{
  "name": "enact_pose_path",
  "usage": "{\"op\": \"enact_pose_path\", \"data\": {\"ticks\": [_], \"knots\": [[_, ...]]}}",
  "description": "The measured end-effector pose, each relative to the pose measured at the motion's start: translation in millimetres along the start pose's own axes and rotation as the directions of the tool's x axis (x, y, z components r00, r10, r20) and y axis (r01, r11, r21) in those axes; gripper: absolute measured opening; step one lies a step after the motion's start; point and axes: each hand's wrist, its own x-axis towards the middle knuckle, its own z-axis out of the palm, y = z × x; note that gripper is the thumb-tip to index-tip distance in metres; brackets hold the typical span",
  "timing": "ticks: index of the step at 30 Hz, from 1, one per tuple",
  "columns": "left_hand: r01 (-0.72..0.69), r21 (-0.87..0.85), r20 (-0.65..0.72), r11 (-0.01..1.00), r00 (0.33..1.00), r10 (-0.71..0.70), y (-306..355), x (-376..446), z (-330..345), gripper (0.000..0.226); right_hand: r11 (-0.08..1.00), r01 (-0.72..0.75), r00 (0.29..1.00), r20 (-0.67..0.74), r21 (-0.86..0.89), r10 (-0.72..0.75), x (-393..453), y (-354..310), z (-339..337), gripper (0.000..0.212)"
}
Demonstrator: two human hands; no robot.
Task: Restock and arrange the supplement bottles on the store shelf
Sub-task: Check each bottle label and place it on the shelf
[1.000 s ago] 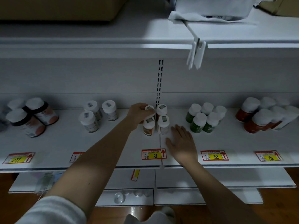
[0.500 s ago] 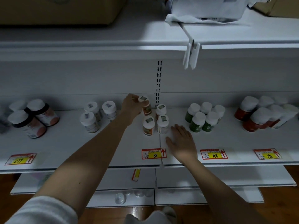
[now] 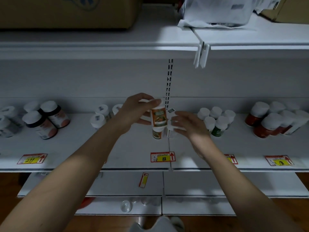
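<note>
A: What does your left hand (image 3: pixel 133 111) do?

B: You grip the small white-capped bottle with the orange label (image 3: pixel 158 117) in it, thumb on the cap, fingers curled around the side. You hold the bottle upright in the air, above the white metal store shelf (image 3: pixel 75 148).

A: And your right hand (image 3: pixel 189 123)?

B: It is raised just beside the bottle, on its right. The fingers are loosely spread and hold nothing. I cannot tell whether the fingertips touch the bottles behind.

A: What stands under the held bottle?

B: Another orange-label bottle (image 3: pixel 157 133) and a white bottle (image 3: pixel 170 133) stand together on the shelf, behind the red and yellow price tag marked 88 (image 3: pixel 162 157). To the right you see a group of green bottles with white caps (image 3: pixel 217 121), and further right red bottles (image 3: pixel 265 123). To the left stand the dark bottles with white caps (image 3: pixel 45 119).
</note>
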Motion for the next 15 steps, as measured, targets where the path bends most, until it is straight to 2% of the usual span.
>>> {"op": "enact_pose_path", "data": {"ticks": [3, 6, 8, 15], "knots": [[0.009, -0.022, 0.028, 1.0, 1.0, -0.008, 2, -22, 8, 0.02, 0.988, -0.081, 0.983, 0.177, 0.128, 0.058, -19, -11, 7, 0.031], [0.006, -0.039, 0.032, 0.999, 0.999, -0.005, -2, -36, 13, 0.027, 0.956, -0.149, 0.958, 0.278, 0.251, 0.076, -35, -9, 11, 0.035], [0.0, -0.048, 0.023, 0.999, 1.0, 0.001, -6, -41, 16, 0.03, 0.936, -0.171, 0.951, 0.301, 0.309, 0.075, -43, -6, 13, 0.035], [-0.004, -0.066, -0.004, 0.998, 1.0, 0.004, -16, -48, 21, 0.029, 0.934, -0.163, 0.962, 0.26, 0.319, 0.079, -51, 4, 18, 0.036]]}}
